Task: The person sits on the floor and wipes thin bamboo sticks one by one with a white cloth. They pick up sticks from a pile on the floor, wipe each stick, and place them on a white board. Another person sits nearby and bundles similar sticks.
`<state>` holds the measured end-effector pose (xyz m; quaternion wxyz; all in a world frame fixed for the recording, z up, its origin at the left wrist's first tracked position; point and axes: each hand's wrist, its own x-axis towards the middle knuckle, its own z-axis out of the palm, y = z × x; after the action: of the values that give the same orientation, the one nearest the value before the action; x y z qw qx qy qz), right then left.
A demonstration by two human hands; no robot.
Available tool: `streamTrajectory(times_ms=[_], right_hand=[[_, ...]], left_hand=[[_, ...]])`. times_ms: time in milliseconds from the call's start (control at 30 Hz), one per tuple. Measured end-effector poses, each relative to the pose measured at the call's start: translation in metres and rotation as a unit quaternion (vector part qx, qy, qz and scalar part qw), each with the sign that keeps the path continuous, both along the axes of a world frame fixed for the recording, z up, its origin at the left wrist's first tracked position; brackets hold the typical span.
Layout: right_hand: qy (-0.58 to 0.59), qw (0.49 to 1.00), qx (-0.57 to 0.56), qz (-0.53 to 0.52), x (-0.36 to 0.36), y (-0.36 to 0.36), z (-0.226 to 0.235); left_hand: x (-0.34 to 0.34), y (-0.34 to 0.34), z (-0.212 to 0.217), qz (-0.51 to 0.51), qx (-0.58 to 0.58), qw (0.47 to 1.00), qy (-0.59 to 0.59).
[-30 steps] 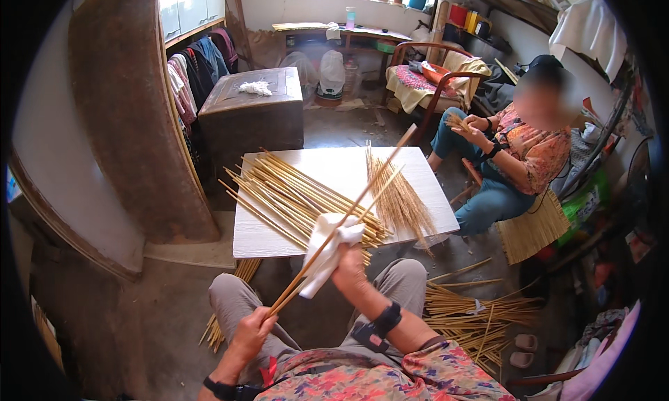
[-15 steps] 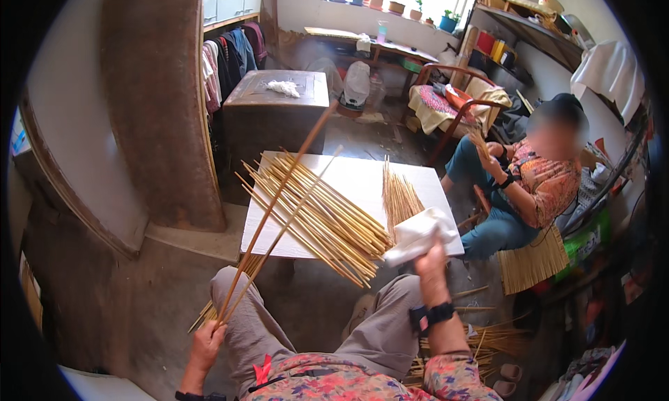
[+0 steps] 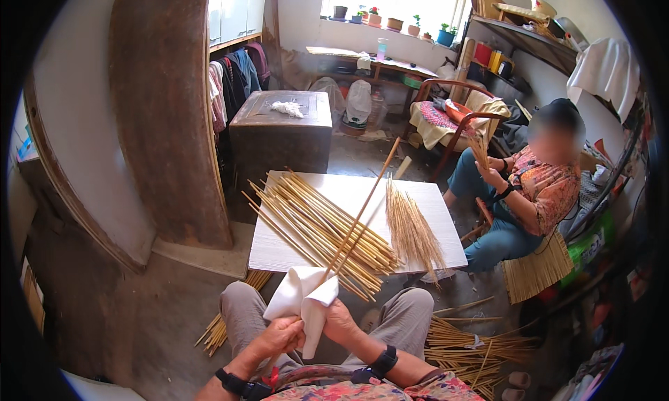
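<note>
Two long thin brown stalks (image 3: 363, 207) slant up and away from my lap over the low white table (image 3: 334, 179). My left hand (image 3: 280, 336) is closed round their lower ends. A white cloth (image 3: 293, 293) is wrapped partly about the stalks just above it, and my right hand (image 3: 339, 321) is closed on that cloth, beside the left. The cloth hides some of the fingers. On the table lies a bundle of yellowish stalks (image 3: 317, 227), with a bunch of brown bristly stalks (image 3: 412, 228) to its right.
More stalks lie on the floor at the right (image 3: 463, 349) and left (image 3: 214, 333). A seated person (image 3: 536, 185) at the right holds a bunch of stalks. Beyond the table stand a dark wooden chest (image 3: 279, 140) and an armchair (image 3: 456, 119).
My right hand has brought the cloth from the table's right side to the stalks. My left hand has moved right and inward, swinging the stalks' far ends rightward.
</note>
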<state>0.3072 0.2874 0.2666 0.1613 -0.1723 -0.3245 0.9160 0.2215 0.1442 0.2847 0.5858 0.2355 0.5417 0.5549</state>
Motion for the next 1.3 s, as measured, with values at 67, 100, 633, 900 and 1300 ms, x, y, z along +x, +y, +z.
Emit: streamTrajectory(times_ms=[67, 100, 633, 900, 1300], right_hand=[[-0.004, 1.0, 0.011, -0.008, -0.005, -0.005, -0.003], [0.0, 1.0, 0.014, -0.02, -0.006, -0.006, 0.0], [0.119, 0.948, 0.106, -0.274, 0.002, 0.138, 0.05], [0.054, 0.883, -0.02, -0.466, 0.093, 0.277, 0.069], [-0.056, 0.577, 0.808, -0.105, 0.023, 0.092, 0.123]], left_hand=[[0.007, 0.005, -0.002, 0.009, 0.024, 0.991, 0.133], [0.008, 0.005, -0.008, 0.011, 0.031, 0.987, 0.16], [-0.018, -0.096, 0.022, 0.033, -0.059, 0.735, 0.674], [-0.052, -0.171, 0.006, 0.113, -0.054, 0.637, 0.761], [-0.081, -0.102, 0.063, 0.082, -0.016, 0.505, 0.859]])
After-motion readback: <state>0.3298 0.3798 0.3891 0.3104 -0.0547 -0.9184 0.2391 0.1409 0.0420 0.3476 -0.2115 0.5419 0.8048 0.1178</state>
